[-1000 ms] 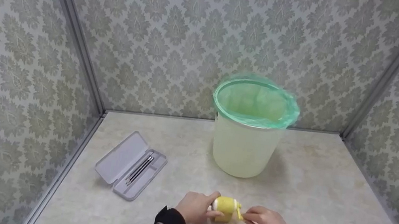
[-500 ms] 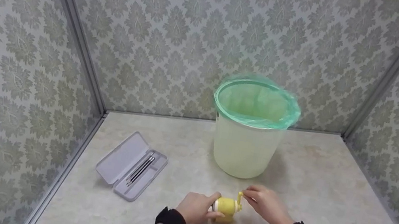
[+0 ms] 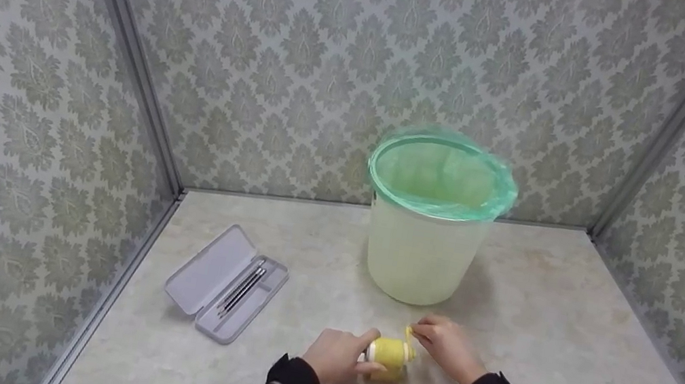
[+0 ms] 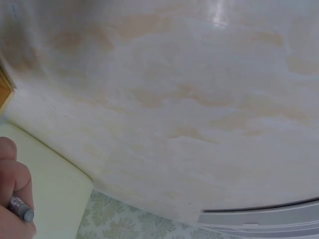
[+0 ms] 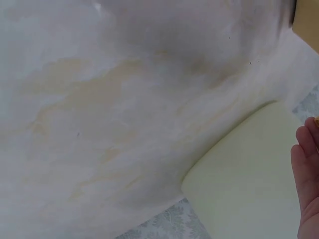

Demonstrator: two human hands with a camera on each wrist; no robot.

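A yellow and white hand-crank pencil sharpener [image 3: 388, 354] stands near the front of the table. Around its left side my left hand [image 3: 335, 358] grips it, thumb on the near side. In the left wrist view a grey pencil end [image 4: 22, 209] sticks out from that hand; the rest of it is hidden. My right hand [image 3: 447, 349] pinches the sharpener's yellow crank handle [image 3: 408, 335], which points upward in the head view. The right wrist view catches only part of the right hand [image 5: 308, 174], at its edge, with the sharpener's body [image 5: 309, 25] above.
Behind the sharpener stands a pale green bin [image 3: 418, 259] lined with a green plastic bag [image 3: 499, 200]. To the left lies an open grey pencil case [image 3: 210, 270] with several pencils [image 3: 242, 289] in it. Patterned walls [image 3: 338, 47] enclose the table on three sides.
My right hand has swung the crank from pointing down toward me to pointing up and away. My left hand and the sharpener have stayed in place.
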